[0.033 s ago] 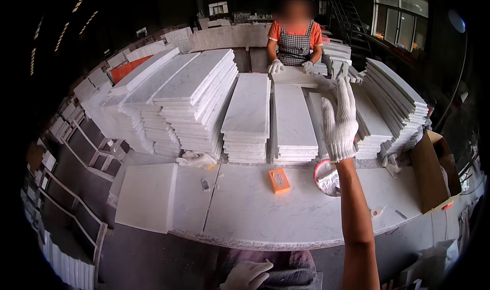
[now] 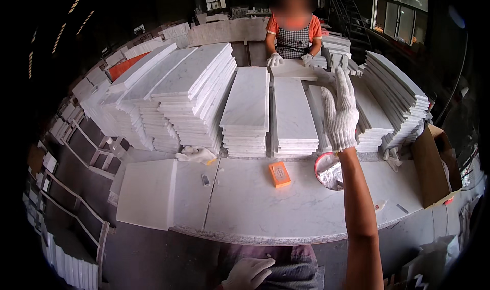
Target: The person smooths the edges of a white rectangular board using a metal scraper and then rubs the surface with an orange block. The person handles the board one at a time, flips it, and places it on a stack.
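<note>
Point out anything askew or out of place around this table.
The tall slab stack left of centre looks askew: its edges jut unevenly instead of lining up. In front of it, a loose white glove lies crumpled, unworn.

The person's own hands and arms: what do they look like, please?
The right hand wears a white knitted glove, ribbed at the wrist; the right forearm shows no sleeve. The left hand also wears a whitish glove; no markings are clear.

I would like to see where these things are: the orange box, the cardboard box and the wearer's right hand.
Orange box (image 2: 279, 174): head view, middle of its top.
Cardboard box (image 2: 427, 172): head view, its outer left wall.
Right hand (image 2: 341, 117): head view, middle of the gloved hand.
</note>
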Tool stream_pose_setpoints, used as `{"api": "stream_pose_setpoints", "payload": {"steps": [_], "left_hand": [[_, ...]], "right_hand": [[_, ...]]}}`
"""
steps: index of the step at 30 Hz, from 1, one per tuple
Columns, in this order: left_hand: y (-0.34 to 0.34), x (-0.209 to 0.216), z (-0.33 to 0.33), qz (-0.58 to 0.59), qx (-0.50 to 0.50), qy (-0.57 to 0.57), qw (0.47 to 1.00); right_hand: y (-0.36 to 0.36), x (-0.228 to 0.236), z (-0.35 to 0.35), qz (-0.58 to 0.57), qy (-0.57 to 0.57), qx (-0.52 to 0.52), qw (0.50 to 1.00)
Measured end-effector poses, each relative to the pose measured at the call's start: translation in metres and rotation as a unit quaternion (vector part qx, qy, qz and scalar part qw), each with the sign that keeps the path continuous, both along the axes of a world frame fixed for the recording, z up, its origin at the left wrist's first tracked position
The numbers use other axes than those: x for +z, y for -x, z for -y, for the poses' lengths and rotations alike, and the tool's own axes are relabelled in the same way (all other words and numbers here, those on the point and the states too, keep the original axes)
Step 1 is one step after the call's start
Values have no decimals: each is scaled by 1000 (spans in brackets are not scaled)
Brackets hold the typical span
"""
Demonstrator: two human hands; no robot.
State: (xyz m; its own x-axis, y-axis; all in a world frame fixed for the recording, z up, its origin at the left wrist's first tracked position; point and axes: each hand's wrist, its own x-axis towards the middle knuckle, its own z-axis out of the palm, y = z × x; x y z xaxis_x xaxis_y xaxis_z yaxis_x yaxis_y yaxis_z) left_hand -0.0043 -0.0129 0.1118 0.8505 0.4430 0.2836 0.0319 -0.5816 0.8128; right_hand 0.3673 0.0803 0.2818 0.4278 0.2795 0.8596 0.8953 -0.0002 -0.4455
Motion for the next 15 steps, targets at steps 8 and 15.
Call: {"api": "stream_pose_setpoints", "payload": {"steps": [8,15], "left_hand": [[26,-22,21,-136,-77,-38,987],[20,-28,25,-108,-90,-92,986]], "right_hand": [[72,-135,10,-50,354,211,910],[114,-219,17,-50,413,86,905]]}}
